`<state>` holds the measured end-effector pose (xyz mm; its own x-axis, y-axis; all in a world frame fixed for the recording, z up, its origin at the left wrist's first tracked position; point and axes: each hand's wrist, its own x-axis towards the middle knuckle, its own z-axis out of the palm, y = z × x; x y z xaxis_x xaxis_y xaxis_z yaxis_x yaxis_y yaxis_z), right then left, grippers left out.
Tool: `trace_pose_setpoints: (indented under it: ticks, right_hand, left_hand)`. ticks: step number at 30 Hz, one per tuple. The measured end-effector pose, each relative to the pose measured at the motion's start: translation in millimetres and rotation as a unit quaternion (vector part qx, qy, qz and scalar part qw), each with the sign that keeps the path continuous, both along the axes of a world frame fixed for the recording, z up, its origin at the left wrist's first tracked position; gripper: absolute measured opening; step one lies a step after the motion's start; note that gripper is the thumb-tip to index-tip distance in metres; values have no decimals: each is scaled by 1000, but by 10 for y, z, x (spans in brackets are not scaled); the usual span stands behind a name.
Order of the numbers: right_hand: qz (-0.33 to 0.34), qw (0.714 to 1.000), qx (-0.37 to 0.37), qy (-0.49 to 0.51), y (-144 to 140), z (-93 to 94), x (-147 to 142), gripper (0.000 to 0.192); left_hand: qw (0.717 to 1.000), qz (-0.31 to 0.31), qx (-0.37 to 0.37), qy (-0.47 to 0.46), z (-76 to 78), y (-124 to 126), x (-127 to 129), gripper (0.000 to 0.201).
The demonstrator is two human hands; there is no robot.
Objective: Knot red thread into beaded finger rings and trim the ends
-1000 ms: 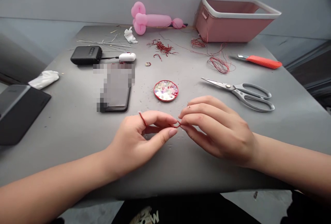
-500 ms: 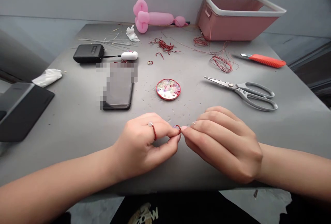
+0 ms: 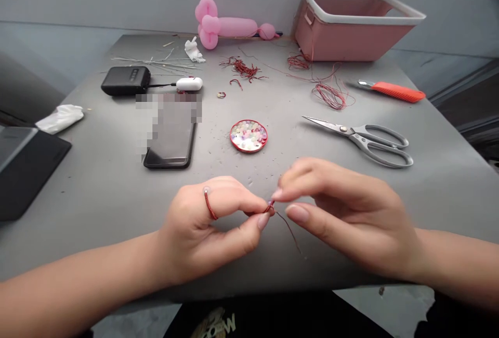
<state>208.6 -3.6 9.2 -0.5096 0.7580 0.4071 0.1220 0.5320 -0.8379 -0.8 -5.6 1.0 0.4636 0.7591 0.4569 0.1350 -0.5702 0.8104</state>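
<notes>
Near the table's front edge, my left hand (image 3: pixel 212 231) pinches a small red cord ring (image 3: pixel 272 206) between thumb and index finger. A pale purplish bead shows at the top of it, partly hidden by fingertips. One thin dark red cord end (image 3: pixel 289 230) hangs loose from it to the lower right. Around my left index finger sits another red cord ring (image 3: pixel 209 205) with a clear bead. My right hand (image 3: pixel 351 218) has its thumb and index finger apart; the index fingertip touches the top of the held ring. Beyond the hands lies a red-rimmed round dish (image 3: pixel 231 143) of small beads.
Scissors (image 3: pixel 353 132) and an orange-handled cutter (image 3: pixel 397 91) lie at the right. Red thread coils (image 3: pixel 329 96) and cut scraps (image 3: pixel 245 69) are farther back. A phone (image 3: pixel 171 140) and black box (image 3: pixel 125 80) lie left. A pink bin (image 3: pixel 351 39) and balloon (image 3: pixel 237 27) stand behind.
My right thumb has parted from the index finger, and the hand has opened above the ring. The loose cord end now shows. My left hand keeps its pinch. The view has shifted slightly.
</notes>
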Motion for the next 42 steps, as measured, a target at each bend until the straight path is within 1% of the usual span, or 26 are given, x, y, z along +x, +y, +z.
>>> trace_pose_setpoints:
  ticks: [2, 4, 5, 7, 10, 13, 17, 19, 23, 25, 28, 30, 33, 35, 37, 39, 42]
  right_hand:
    - [10, 995, -95, 20, 49, -20, -2, 6]
    - [36, 983, -176, 33, 83, -44, -7, 4]
    - [51, 976, -208, 36, 92, -53, -8, 4]
    - [67, 965, -251, 40, 95, -60, -7, 3]
    - [71, 960, -270, 34, 79, -53, -2, 5]
    - [78, 959, -269, 34, 68, -41, 2, 4]
    - [95, 955, -278, 36, 72, -14, 14, 3]
    - [101, 949, -296, 26, 74, 2, 19, 7]
    - [104, 938, -330, 8, 62, 13, 10, 14]
    - [99, 944, -314, 2, 53, 4, -2, 13]
    - [83, 965, -249, -7, 42, -27, -16, 11]
    - [66, 979, -190, -18, 35, -53, -20, 11]
    - [39, 996, -68, -44, 24, -81, -18, 11]
    - [34, 997, 15, -66, 19, -82, -12, 9]
    - [40, 993, 73, -85, 16, -72, 0, 9]
    - [48, 988, 105, -98, 16, -60, 15, 8]
    - [42, 983, 138, -115, 7, -58, 25, 7]
  left_hand:
    - [1000, -14, -15, 4, 14, 5, -2, 13]
    - [1000, -16, -25, 8, 15, 4, -1, 13]
    - [999, -13, -30, 8, 12, 1, 1, 12]
    - [999, -2, -45, 8, 4, -10, 6, 11]
    - [997, 18, -77, 4, 2, -30, 14, 7]
    - [995, 19, -93, 6, 14, -45, 15, 5]
    - [996, 20, -82, 9, 23, -52, 12, 5]
    - [997, 19, -73, 13, 16, -52, 12, 6]
    - [999, 11, -24, 35, -1, -52, 9, 5]
    - [999, 8, -3, 42, -1, -57, 3, 4]
    - [998, 13, 1, 62, 10, -71, -4, 3]
    - [997, 17, -11, 74, 16, -78, -3, 3]
    - [996, 16, -36, 84, 17, -80, 7, 9]
    - [994, 17, -47, 97, 16, -81, 13, 12]
    - [992, 18, -49, 114, 19, -88, 12, 12]
    - [991, 10, -56, 121, 29, -100, 7, 12]
    - [989, -4, -101, 110, 48, -118, 4, 12]
